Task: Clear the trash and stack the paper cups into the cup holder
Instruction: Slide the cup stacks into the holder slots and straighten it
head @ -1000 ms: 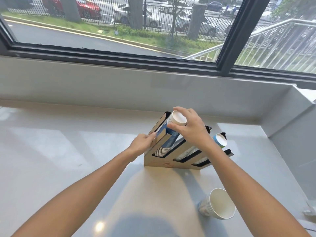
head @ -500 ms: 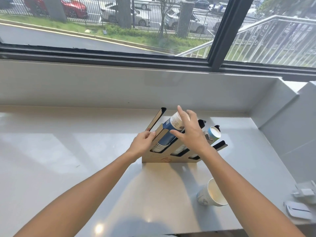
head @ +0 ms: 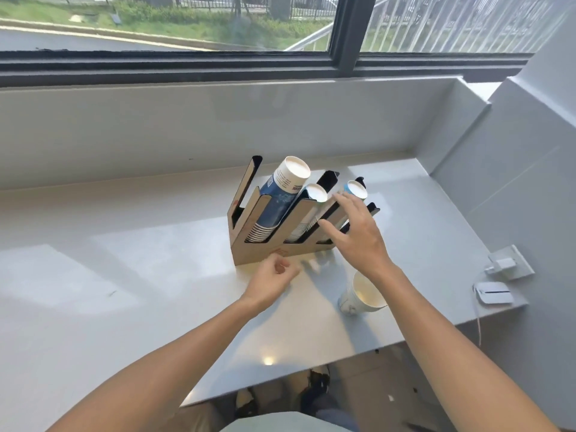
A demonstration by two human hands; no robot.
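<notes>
Three slanted slots of a cardboard cup holder on the pale bench carry stacks of paper cups: a tall blue stack at left, a shorter stack in the middle, a third at right. Right hand, fingers spread and empty, hovers before the right slots. Left hand, loosely curled and empty, sits just in front of the holder's base. Loose nested cups lie on their side near the right wrist
</notes>
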